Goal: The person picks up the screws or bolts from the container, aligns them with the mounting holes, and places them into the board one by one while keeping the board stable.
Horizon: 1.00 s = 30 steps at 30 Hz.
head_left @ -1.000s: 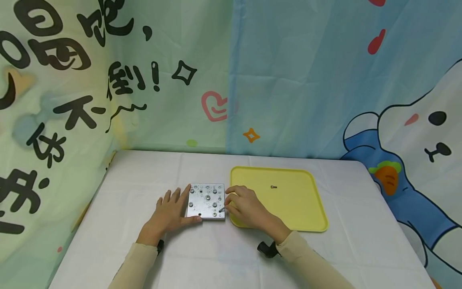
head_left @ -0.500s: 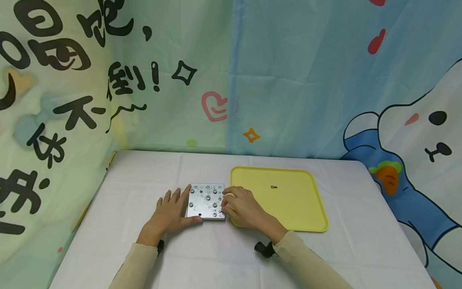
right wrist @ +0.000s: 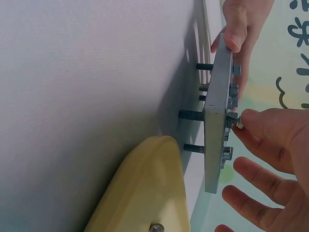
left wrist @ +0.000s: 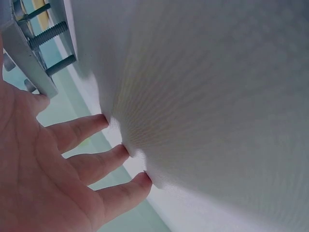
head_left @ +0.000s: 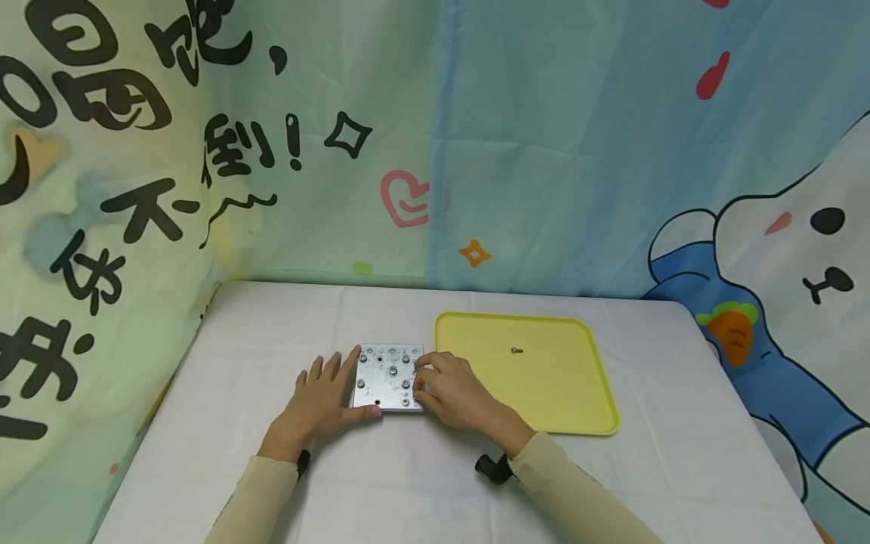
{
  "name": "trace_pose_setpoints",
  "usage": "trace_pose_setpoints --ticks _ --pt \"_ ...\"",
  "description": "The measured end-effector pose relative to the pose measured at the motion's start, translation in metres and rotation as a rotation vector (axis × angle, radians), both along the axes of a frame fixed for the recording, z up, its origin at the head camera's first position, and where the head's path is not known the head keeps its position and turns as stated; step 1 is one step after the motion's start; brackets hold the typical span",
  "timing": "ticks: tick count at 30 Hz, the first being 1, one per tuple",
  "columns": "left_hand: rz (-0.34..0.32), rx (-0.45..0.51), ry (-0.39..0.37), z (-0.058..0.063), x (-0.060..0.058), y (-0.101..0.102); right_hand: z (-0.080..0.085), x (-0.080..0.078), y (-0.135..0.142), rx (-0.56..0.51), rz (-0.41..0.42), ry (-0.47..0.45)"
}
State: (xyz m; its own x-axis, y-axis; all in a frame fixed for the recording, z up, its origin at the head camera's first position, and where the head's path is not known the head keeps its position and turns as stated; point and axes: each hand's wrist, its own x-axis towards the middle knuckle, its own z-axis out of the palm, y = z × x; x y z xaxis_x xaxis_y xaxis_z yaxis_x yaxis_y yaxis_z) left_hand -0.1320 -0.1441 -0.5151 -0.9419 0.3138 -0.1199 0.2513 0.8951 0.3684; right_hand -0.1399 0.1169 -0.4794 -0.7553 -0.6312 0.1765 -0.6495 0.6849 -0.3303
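Observation:
A square silver metal plate (head_left: 378,371) with several socket-head screws in it stands on the white table; their threaded ends show below it in both wrist views. My left hand (head_left: 316,400) holds the plate at its left side, index finger at the far corner and thumb (right wrist: 235,40) at the near edge. Its other fingers (left wrist: 99,164) are spread, tips on the cloth. Between thumb and index finger, my right hand (head_left: 454,394) pinches a small metal screw (right wrist: 240,123) at the plate's top face, near its right edge. In the head view the fingers hide this screw.
A yellow tray (head_left: 557,412) lies right of the plate, partly under the right hand. One loose screw (head_left: 517,350) is on it. White cloth (head_left: 408,483) covers the table, and printed curtains (head_left: 544,151) stand behind and to the left.
My right hand has shifted slightly left, closer over the plate's right edge, and the screw in its fingers has gone from sight in the head view. My left hand and the plate stay put.

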Motion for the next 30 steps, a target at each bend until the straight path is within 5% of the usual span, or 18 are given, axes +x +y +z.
trace_pose_setpoints --ticks 14,30 --pt "0.012 -0.001 -0.027 -0.003 -0.002 0.000 0.001 -0.006 0.010 0.002 -0.088 -0.064" --pt "0.008 0.015 -0.024 0.000 0.001 0.000 0.004 -0.033 0.065 -0.047 -0.213 -0.013"
